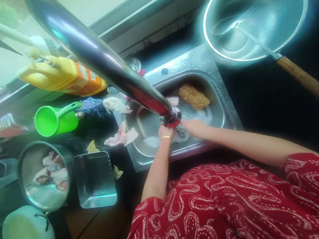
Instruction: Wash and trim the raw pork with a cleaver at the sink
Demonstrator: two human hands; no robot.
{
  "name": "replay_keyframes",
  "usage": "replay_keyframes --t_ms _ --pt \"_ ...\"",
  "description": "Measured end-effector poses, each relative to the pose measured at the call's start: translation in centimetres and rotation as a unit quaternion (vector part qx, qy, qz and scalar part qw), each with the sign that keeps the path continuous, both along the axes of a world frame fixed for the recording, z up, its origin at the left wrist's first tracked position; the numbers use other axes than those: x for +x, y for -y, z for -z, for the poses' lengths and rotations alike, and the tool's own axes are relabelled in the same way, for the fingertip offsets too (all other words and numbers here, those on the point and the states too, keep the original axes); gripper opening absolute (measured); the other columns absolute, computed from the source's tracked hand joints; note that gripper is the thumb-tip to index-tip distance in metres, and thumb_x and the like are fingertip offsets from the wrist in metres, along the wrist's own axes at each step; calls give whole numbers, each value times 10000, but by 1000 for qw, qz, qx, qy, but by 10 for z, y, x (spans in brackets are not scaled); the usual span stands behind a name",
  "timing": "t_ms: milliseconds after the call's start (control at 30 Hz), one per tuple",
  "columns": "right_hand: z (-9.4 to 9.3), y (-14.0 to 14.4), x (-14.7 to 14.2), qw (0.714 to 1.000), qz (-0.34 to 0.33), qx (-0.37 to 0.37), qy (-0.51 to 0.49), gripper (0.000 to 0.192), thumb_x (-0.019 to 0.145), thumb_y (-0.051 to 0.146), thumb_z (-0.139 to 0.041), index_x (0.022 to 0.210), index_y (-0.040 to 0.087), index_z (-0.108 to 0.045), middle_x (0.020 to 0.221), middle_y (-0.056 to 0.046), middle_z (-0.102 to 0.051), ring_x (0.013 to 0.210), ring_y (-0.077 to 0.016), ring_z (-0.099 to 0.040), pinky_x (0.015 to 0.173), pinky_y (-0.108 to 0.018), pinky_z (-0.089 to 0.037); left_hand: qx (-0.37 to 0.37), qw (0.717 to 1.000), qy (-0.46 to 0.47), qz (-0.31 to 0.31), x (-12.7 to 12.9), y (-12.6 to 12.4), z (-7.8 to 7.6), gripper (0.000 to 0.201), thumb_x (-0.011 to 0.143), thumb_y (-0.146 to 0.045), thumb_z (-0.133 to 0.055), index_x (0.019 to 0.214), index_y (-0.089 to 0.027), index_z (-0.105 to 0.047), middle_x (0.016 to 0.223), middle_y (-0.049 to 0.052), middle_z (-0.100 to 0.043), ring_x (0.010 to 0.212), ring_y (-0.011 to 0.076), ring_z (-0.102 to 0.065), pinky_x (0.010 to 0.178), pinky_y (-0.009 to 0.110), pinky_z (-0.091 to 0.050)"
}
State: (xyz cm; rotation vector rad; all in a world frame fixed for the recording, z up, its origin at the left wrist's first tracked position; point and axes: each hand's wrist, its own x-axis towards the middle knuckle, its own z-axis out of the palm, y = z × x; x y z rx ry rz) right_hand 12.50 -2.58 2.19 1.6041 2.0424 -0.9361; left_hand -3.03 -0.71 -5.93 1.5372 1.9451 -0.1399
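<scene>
Both of my hands are low over the steel sink (219,85), beneath the tap (128,74). My left hand (166,131), with a gold bracelet at the wrist, looks closed, its fingertips hidden behind the tap's end. Facing it, my right hand (195,128) is curled, fingers towards the left hand. Between them shows a clear, shiny patch (182,134); whether it is plastic or water I cannot tell. A brown, rough, sponge-like block (194,96) lies at the back right of the basin. Pale crumpled pieces lie around the hands.
Left of the sink are a white cloth-like scrap (122,137), a green mug-shaped scoop (52,120), a yellow jug (65,78), a steel pot (50,193) with pale pieces inside and a rectangular tray (95,180). A wooden-handled strainer (258,15) rests to the right.
</scene>
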Motion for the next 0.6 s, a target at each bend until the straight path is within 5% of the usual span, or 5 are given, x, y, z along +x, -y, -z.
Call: replay_keyframes --t_ms 233,600 --pt "9 -42 -36 996 -2 33 -78 360 972 243 -333 1205 92 -563 1083 -186 -681 1035 -266 -652 836 -324 -491 -28 1000 -8 -5 3 -2 -6 325 867 -439 -525 1067 -221 -662 1105 127 -701 1054 277 -659 845 334 -509" --pt "-8 -23 23 998 68 6 8 324 930 197 -411 1206 78 -535 1038 -220 -679 1006 -276 -664 828 -313 -476 -35 992 116 -45 -27 15 -3 700 763 -370 -713 1340 -167 -373 1235 131 -625 1090 221 -632 892 291 -487"
